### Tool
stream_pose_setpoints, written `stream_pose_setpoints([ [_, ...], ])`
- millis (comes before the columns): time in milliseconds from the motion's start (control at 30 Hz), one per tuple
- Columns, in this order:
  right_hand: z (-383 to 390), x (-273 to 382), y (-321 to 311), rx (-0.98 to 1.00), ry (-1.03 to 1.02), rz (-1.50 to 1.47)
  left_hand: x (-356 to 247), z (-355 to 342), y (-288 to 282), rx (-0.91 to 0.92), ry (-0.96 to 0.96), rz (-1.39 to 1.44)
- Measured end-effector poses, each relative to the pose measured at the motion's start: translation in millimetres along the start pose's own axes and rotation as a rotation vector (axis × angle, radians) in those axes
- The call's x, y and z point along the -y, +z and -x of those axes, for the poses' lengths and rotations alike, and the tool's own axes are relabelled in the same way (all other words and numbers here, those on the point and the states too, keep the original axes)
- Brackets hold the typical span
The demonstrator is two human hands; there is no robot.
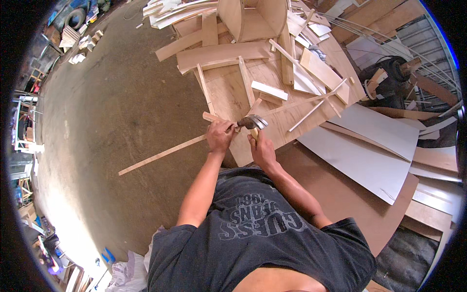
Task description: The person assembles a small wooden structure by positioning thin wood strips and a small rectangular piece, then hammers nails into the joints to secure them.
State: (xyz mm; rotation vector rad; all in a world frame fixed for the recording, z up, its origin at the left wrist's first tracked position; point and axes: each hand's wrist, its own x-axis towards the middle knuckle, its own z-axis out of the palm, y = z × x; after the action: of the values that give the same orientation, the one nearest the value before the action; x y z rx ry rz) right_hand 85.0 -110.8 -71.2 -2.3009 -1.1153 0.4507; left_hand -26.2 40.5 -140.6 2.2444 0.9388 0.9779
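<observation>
I see my left hand (pixel 220 136) closed around a long thin wooden strip (pixel 163 155), fingers wrapped over it near its upper end, knuckles up. The left forearm runs straight up from the lower edge of the picture, elbow only slightly bent. The strip slants from the hand down and to the left, its far end hanging out over the concrete floor (pixel 112 112), clear of the desk.

My right hand (pixel 262 150) is shut around the wooden handle of a hammer (pixel 252 122), gripping it close to the head. The metal head sits just beside the left hand's fingers, at the near left corner of the plywood desk (pixel 228 95), right where the strip meets the desk's edge. I cannot tell whether the head touches the strip. The right forearm comes in from the lower right, bent at the elbow, wrist tilted up toward the hammer.

The desk top carries loose offcuts: short wooden slats (pixel 269 90) near the middle, wider boards (pixel 221 51) toward the far edge, and a curved plywood piece (pixel 253 17) at the far end. White panels (pixel 369 155) lie stacked to the right of the desk, over a brown board (pixel 340 194).
</observation>
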Motion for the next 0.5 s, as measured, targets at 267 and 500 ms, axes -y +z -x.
stream_pose_setpoints([
  [267, -10, -4, 5, 0.036, -0.017, 0.108, -4, -2, -8, 0.04, 0.022, -0.041],
  [500, -15, 0, 4, 0.113, 0.004, 0.182, -3, 4, -3, 0.017, 0.017, -0.052],
])
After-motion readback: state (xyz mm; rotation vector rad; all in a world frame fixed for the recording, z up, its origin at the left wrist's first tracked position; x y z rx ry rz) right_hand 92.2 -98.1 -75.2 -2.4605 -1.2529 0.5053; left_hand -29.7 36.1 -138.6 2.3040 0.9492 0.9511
